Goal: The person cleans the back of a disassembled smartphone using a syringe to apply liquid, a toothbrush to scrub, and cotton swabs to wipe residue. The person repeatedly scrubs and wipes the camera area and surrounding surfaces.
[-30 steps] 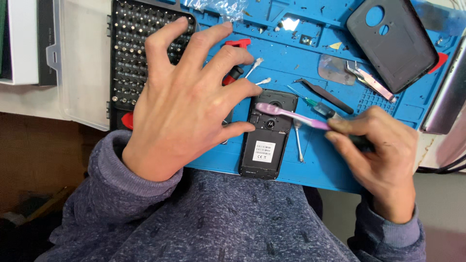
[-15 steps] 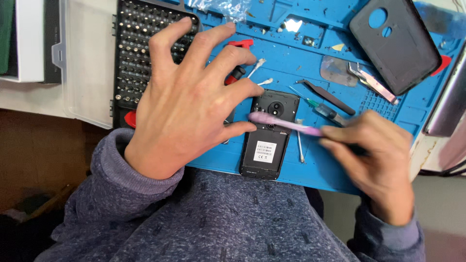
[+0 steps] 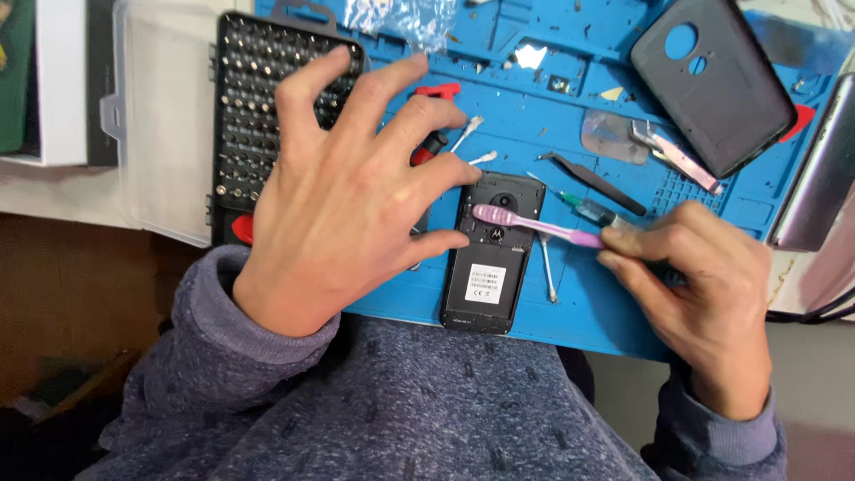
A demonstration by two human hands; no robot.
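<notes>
Looking down, I see my right hand pinching the handle of a thin pink plastic toothbrush, whose bristle head rests on the upper part of a small black phone with its back cover off. The phone lies flat on the blue silicone repair mat, close to the mat's near edge, which sits at the near edge of the desk. My left hand is spread wide, fingers fanned; its fingertips touch the phone's left side, steadying it.

I judge the toothbrush light and slightly springy, best held well back on the handle as now. The phone looks rigid but delicate where its insides are exposed, so pressing on its outer frame seems safest. A dark grey back cover lies toward the mat's far right corner, and black tweezers lie just beyond the phone.
</notes>
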